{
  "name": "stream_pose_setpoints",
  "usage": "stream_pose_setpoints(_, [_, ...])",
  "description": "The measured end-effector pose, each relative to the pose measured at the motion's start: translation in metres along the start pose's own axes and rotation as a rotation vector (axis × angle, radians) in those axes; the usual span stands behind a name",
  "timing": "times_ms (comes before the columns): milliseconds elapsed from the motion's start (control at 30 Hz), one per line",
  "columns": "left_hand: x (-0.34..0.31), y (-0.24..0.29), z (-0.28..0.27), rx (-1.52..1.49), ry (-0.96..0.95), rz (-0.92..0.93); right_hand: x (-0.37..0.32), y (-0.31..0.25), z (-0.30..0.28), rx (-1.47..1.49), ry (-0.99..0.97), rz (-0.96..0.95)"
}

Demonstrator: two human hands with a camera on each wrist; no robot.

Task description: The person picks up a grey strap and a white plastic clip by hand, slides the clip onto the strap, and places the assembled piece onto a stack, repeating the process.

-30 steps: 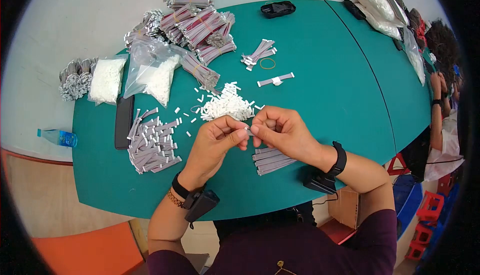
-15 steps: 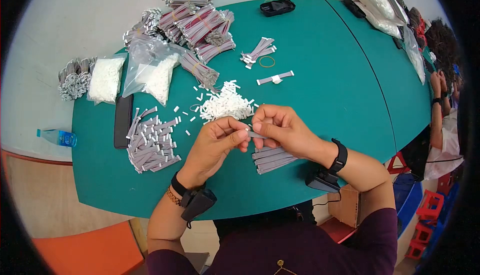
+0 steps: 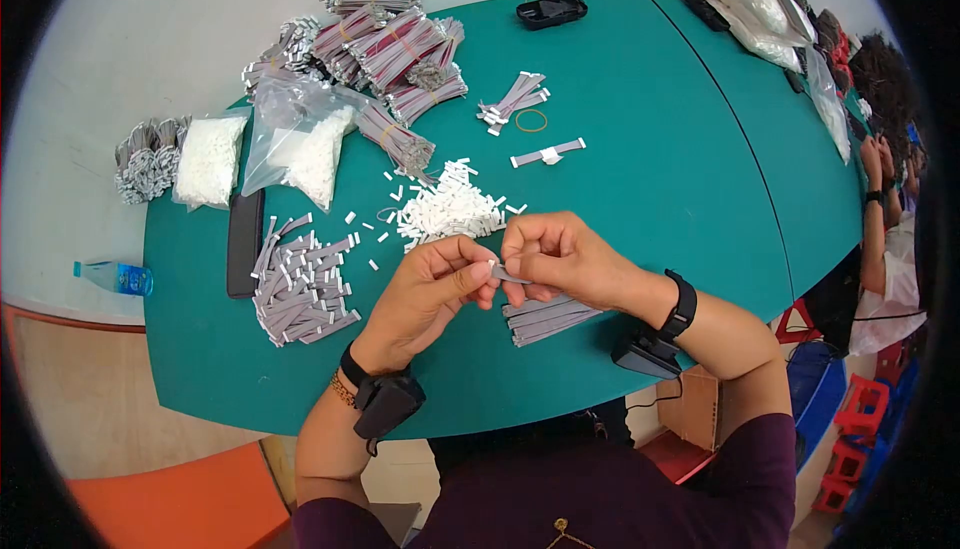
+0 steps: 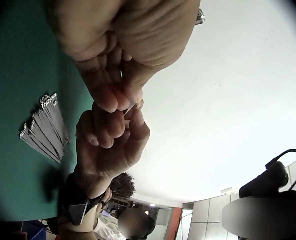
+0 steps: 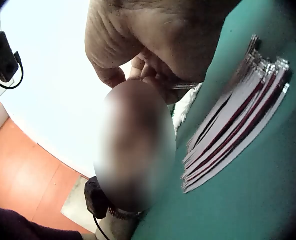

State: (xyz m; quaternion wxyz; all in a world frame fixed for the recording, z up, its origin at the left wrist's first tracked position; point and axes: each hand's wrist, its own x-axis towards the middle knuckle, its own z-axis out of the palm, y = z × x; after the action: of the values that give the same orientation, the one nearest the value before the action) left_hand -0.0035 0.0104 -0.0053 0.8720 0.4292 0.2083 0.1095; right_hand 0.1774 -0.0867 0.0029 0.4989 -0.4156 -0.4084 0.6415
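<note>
In front of the chest both hands meet over the green table. My left hand [image 3: 425,289] pinches a small white connector [image 3: 492,265] between thumb and forefinger. From it a short grey flat ribbon cable [image 3: 510,275] runs to my right hand [image 3: 575,264], whose thumb and fingers pinch it. The fingertips nearly touch and partly hide the joint. Below the right hand lies a stack of grey ribbon cables [image 3: 545,321], also seen as a fanned bundle [image 5: 238,120] in the right wrist view. Just beyond the hands is a heap of white connectors [image 3: 450,204].
Ribbon cables with white ends [image 3: 300,284] are piled at left, beside a long dark case [image 3: 245,244]. Behind are bags of white pieces [image 3: 210,161] and banded cable bundles [image 3: 400,49]. A rubber band [image 3: 531,121] and a few cables [image 3: 515,101] lie farther back.
My right hand has shifted slightly back along the cable, so more of the grey strip shows between the hands. The left hand stays nearly in place.
</note>
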Motion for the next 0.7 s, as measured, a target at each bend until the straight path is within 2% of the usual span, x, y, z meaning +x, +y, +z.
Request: stream_pose_setpoints(700, [-0.0003,0.0018,0.0043,0.024,0.015,-0.002,-0.0033,-0.0045,0.0062,-0.105,0.063,-0.026])
